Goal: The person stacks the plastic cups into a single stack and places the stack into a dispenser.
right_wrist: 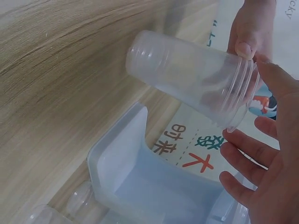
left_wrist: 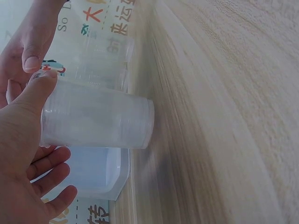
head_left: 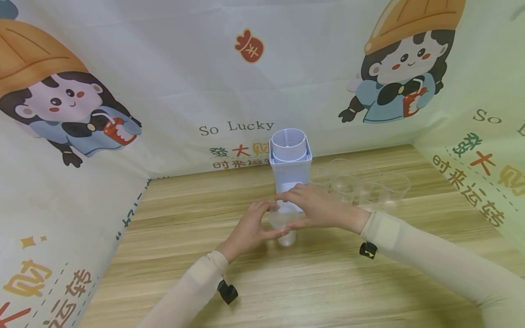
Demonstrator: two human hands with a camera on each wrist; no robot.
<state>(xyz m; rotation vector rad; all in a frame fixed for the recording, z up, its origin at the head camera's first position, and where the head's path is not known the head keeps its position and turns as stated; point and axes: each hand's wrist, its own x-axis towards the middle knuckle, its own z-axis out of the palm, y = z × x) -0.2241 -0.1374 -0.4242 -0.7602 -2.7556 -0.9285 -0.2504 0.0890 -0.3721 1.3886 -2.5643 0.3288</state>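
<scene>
Between both hands is a stack of clear plastic cups [head_left: 284,218], nested with their rims close together. My left hand [head_left: 248,230] holds the rim side, thumb and fingers spread around it. On the other side of the rim, my right hand [head_left: 316,207] holds with its thumb and fingertips. In the right wrist view the cup stack [right_wrist: 187,77] slants, with several rims layered at the hand end. Just behind the hands stands a pale blue-white cup dispenser [head_left: 290,171] with a round tube at its top.
Several clear cups [head_left: 342,184] stand on the wooden table [head_left: 184,218] to the right of the dispenser. A printed cloth [head_left: 184,77] with cartoon figures hangs behind and along both sides. Black straps with small devices are on both wrists.
</scene>
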